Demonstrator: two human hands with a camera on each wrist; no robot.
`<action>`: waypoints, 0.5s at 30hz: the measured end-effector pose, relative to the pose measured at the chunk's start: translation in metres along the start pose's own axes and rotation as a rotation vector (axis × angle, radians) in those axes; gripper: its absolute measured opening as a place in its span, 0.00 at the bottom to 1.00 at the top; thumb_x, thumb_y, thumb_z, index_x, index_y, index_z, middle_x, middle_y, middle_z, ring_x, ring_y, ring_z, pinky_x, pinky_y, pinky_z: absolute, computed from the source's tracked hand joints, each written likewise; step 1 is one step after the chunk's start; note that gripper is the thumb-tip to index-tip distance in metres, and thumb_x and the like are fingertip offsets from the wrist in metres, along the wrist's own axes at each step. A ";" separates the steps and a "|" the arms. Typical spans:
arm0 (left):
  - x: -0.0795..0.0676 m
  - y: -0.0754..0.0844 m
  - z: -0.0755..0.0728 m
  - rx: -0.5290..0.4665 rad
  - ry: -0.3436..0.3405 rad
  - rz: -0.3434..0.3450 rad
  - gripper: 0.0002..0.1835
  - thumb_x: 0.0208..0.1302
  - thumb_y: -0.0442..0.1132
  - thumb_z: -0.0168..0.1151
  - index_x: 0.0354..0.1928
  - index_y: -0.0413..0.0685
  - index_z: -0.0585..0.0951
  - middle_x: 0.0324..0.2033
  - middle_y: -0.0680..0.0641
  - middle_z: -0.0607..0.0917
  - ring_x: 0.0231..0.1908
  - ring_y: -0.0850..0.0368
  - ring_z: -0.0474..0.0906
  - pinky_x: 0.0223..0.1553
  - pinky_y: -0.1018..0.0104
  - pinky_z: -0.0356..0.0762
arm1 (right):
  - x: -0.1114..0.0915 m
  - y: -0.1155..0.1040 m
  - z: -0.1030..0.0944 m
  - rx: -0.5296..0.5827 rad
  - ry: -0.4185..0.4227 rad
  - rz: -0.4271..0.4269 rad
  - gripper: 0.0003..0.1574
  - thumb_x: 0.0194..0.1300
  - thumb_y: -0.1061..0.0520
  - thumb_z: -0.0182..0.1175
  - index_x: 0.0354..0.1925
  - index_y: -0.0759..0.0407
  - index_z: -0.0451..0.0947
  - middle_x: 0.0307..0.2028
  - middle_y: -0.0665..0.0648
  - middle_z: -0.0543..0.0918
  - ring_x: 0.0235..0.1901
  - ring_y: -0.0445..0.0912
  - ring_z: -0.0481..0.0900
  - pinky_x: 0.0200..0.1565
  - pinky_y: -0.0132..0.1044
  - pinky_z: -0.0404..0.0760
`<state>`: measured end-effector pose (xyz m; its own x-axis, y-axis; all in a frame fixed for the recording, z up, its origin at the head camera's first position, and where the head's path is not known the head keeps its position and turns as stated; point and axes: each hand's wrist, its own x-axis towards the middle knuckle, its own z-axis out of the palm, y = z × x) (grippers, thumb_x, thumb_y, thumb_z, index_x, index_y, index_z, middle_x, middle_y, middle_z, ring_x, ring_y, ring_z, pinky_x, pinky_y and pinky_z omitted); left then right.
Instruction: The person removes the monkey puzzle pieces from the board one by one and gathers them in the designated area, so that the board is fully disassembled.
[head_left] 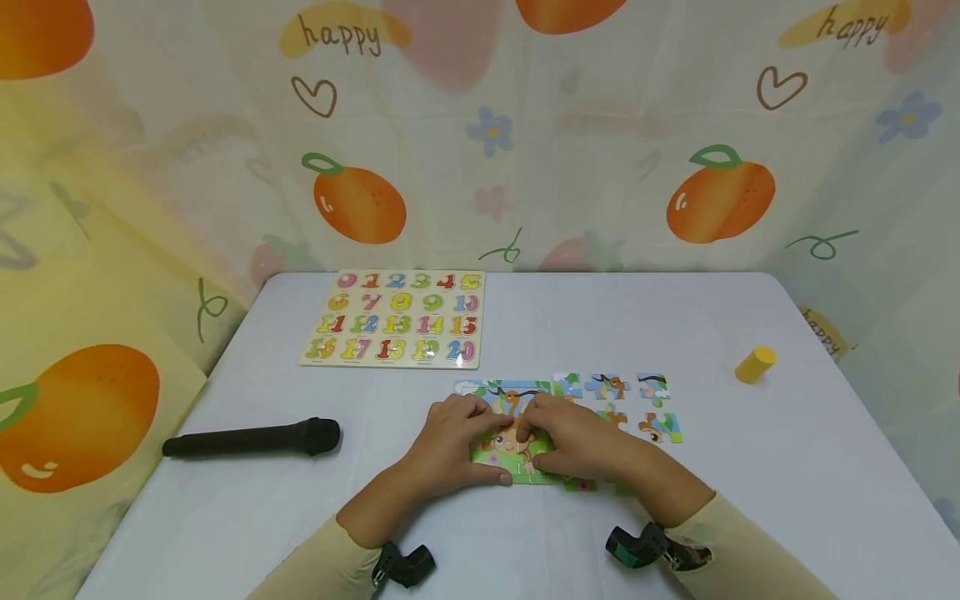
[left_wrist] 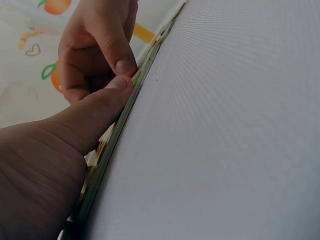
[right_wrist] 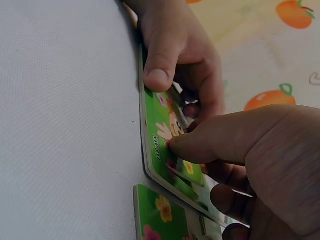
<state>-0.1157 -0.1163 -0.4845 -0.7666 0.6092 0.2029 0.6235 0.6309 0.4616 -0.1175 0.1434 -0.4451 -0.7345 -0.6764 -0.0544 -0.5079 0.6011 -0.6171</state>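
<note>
A jigsaw board [head_left: 517, 477] with a cartoon monkey on green ground lies flat on the table between the two hands. My left hand [head_left: 453, 437] grips its left side, thumb along the near edge and curled fingers over the picture. From the right, my right hand [head_left: 585, 433] pinches a green puzzle piece [right_wrist: 189, 170] with a yellow flower between thumb and fingers. That piece tilts slightly above the board's lower right part in the right wrist view. Several loose puzzle pieces [head_left: 609, 387] lie to the right, some partly hidden by the right hand and forearm.
A wooden number board [head_left: 397, 317] lies at the back left. Nearer on the left is a black microphone [head_left: 251, 442]. On the right a yellow cylinder [head_left: 755, 365] lies on the white table [head_left: 750, 467]. A fruit-print cloth hangs behind.
</note>
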 end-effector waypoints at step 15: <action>0.000 0.001 -0.001 0.007 -0.002 -0.010 0.40 0.47 0.67 0.84 0.64 0.63 0.86 0.48 0.59 0.77 0.52 0.59 0.70 0.52 0.54 0.65 | -0.004 -0.001 -0.006 0.134 -0.037 -0.006 0.16 0.69 0.65 0.65 0.49 0.45 0.80 0.33 0.41 0.80 0.25 0.36 0.70 0.37 0.36 0.74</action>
<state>-0.1149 -0.1159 -0.4834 -0.7724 0.6039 0.1964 0.6169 0.6402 0.4578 -0.1166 0.1486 -0.4398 -0.7130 -0.6968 -0.0777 -0.4457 0.5360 -0.7170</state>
